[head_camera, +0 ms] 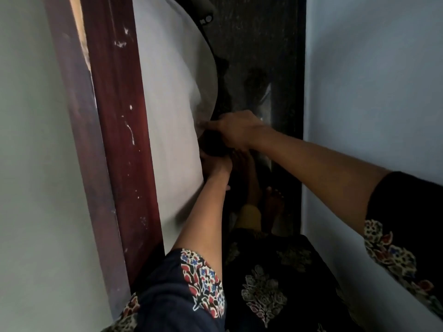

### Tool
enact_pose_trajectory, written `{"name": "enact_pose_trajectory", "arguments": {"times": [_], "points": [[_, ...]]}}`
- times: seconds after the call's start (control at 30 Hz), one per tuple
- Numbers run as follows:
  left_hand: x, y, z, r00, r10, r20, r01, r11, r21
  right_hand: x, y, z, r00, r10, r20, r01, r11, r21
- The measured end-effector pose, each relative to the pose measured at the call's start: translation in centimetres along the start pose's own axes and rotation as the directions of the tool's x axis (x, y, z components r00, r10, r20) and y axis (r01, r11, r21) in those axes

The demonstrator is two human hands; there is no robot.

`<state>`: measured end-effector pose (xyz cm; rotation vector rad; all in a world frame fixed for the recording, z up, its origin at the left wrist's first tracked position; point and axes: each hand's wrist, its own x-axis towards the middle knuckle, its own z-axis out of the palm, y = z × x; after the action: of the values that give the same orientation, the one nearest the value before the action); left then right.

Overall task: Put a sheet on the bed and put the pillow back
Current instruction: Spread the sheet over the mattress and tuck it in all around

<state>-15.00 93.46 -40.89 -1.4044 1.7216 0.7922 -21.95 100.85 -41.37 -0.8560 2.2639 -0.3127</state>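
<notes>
A white sheet [172, 97] hangs down the side of the bed, next to the dark red wooden bed rail [119, 130]. My right hand [236, 130] reaches across and pinches the sheet's outer edge low down, its fingers curled. Just below and partly under it, my left hand [217, 164] is at the same edge and seems to grip it; its fingers lie in shadow. A pale surface [36, 164] left of the rail is the bed's top. No pillow is in view.
I stand in a narrow gap between the bed and a pale blue wall [371, 92]. The floor [259, 44] is dark speckled stone. My bare feet [273, 200] are below my hands. A dark object [206, 19] lies at the top by the sheet.
</notes>
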Motion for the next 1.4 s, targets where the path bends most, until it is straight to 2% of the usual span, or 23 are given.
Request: {"name": "enact_pose_trajectory", "arguments": {"times": [0.13, 0.23, 0.27, 0.33, 0.43, 0.47, 0.5, 0.57, 0.63, 0.7, 0.77, 0.8, 0.83, 0.87, 0.9, 0.93, 1.0, 1.03, 1.1, 1.17, 1.2, 1.33, 1.4], "points": [[-0.5, 0.0, 0.1, 0.998, -0.018, 0.056, 0.018, 1.0, -0.008, 0.5, 0.7, -0.3, 0.996, -0.02, 0.092, 0.024, 0.999, -0.042], [-0.8, 0.5, -0.4, 0.99, -0.067, 0.12, 0.079, 0.992, -0.095, 1.4, 0.1, -0.4, 0.996, -0.057, 0.071, 0.063, 0.994, -0.087], [-1.2, 0.4, -0.6, 0.992, -0.035, 0.117, 0.046, 0.994, -0.097, 1.5, 0.1, -0.3, 0.997, -0.052, 0.054, 0.057, 0.993, -0.103], [-1.4, -0.4, -0.4, 0.991, 0.128, 0.028, -0.125, 0.99, -0.071, 1.2, 0.4, -0.2, 0.997, -0.043, 0.056, 0.051, 0.987, -0.149], [-3.1, -1.0, 0.4, 0.96, 0.264, 0.094, -0.274, 0.955, 0.115, 1.8, -0.2, -0.1, 0.995, 0.002, 0.096, 0.016, 0.982, -0.19], [-3.7, -1.1, 0.6, 0.948, 0.309, 0.078, -0.315, 0.944, 0.1, 2.6, -0.9, -0.1, 0.995, 0.027, 0.093, -0.008, 0.98, -0.199], [-3.9, -1.0, 0.6, 0.925, 0.38, 0.01, -0.38, 0.924, 0.042, 3.8, -1.5, 0.0, 0.993, 0.066, 0.101, -0.041, 0.972, -0.233], [-3.2, -1.2, 0.1, 0.831, 0.512, -0.216, -0.537, 0.841, -0.071, 5.8, -2.2, 0.2, 0.978, 0.156, 0.135, -0.104, 0.94, -0.326], [-1.3, -1.4, -0.6, 0.739, 0.583, -0.338, -0.638, 0.766, -0.073, 6.5, -2.1, 1.1, 0.976, 0.149, 0.159, -0.077, 0.919, -0.387], [0.8, -0.9, -0.7, 0.739, 0.597, -0.311, -0.638, 0.769, -0.041, 6.1, -1.5, 1.3, 0.978, 0.115, 0.173, -0.058, 0.951, -0.304], [1.8, -0.1, -0.4, 0.791, 0.541, -0.288, -0.568, 0.823, -0.014, 4.9, -0.9, 0.9, 0.984, 0.026, 0.179, -0.016, 0.998, -0.057], [2.1, 0.3, -0.3, 0.795, 0.53, -0.295, -0.556, 0.831, -0.004, 4.2, -0.4, 0.3, 0.984, -0.019, 0.175, 0.014, 0.999, 0.03], [2.3, 0.9, 0.1, 0.79, 0.531, -0.305, -0.556, 0.831, 0.007, 4.0, 0.3, -0.2, 0.99, -0.065, 0.128, 0.061, 0.997, 0.037], [2.4, 1.5, 0.5, 0.789, 0.53, -0.311, -0.552, 0.833, 0.021, 4.0, 1.0, -0.6, 0.994, -0.111, 0.013, 0.111, 0.994, 0.005], [2.4, 2.2, 0.9, 0.807, 0.503, -0.308, -0.52, 0.853, 0.03, 4.0, 1.5, -1.1, 0.979, -0.151, -0.136, 0.146, 0.988, -0.047], [2.2, 3.1, 1.2, 0.838, 0.456, -0.302, -0.469, 0.883, 0.031, 4.2, 2.0, -1.5, 0.959, -0.172, -0.224, 0.156, 0.984, -0.089], [1.6, 4.8, 1.4, 0.891, 0.33, -0.312, -0.351, 0.936, -0.011, 5.0, 2.4, -1.9, 0.93, -0.205, -0.306, 0.158, 0.972, -0.172], [1.5, 5.4, 1.3, 0.897, 0.289, -0.335, -0.328, 0.943, -0.065, 5.4, 2.3, -2.0, 0.934, -0.225, -0.277, 0.173, 0.964, -0.201], [1.5, 5.9, 1.0, 0.883, 0.274, -0.381, -0.36, 0.916, -0.176, 5.8, 2.0, -2.8, 0.948, -0.284, -0.141, 0.243, 0.936, -0.254], [1.9, 5.2, 0.7, 0.855, 0.343, -0.39, -0.442, 0.875, -0.199, 6.1, 2.4, -2.8, 0.954, -0.298, -0.026, 0.274, 0.905, -0.326], [2.0, 4.8, 0.4, 0.835, 0.396, -0.382, -0.488, 0.854, -0.181, 6.6, 2.6, -2.5, 0.955, -0.296, -0.014, 0.271, 0.893, -0.358], [3.5, 2.7, -0.3, 0.778, 0.519, -0.354, -0.578, 0.812, -0.079, 9.0, 0.8, -2.3, 0.981, -0.099, -0.168, 0.037, 0.94, -0.339], [3.7, 1.9, -0.3, 0.68, 0.606, -0.413, -0.661, 0.75, 0.013, 9.8, -0.8, -1.5, 0.988, 0.001, -0.156, -0.063, 0.917, -0.394]]}}
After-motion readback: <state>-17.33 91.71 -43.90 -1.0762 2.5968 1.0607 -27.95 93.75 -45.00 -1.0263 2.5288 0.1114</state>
